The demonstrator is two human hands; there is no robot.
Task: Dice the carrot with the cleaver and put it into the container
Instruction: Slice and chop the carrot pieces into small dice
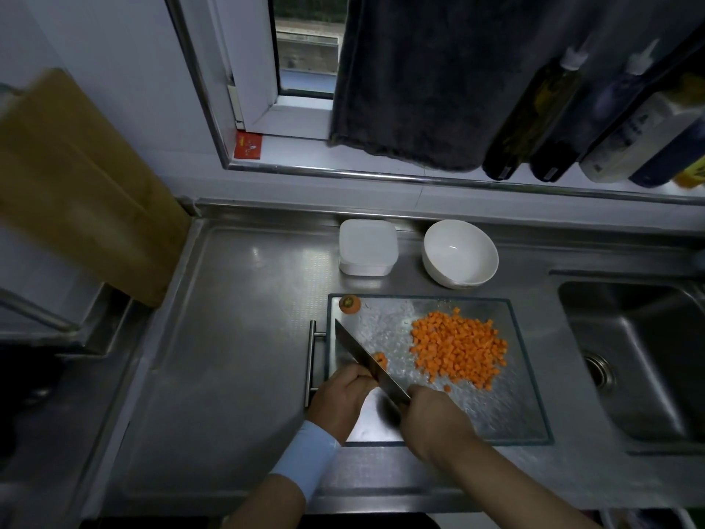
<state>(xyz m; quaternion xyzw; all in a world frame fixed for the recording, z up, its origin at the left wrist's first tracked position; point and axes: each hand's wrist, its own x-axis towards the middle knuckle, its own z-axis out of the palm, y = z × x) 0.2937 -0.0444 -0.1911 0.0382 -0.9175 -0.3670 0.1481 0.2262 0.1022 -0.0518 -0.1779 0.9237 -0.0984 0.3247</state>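
Note:
A heap of diced carrot (459, 347) lies on the right half of a glass cutting board (507, 410). The cleaver (366, 362) slants across the board's left side, its handle gripped by my right hand (435, 418). Just left of the blade, my left hand (341, 400) has its fingers curled on a small remaining carrot piece (380, 360). The cut carrot top (350, 303) sits at the board's far left corner. A white square container (366, 246) stands behind the board.
A white bowl (459, 253) stands right of the container. The sink (644, 360) is at the right. A wooden board (84, 185) leans at the left. Bottles (534, 116) and a dark towel (431, 78) are at the window ledge.

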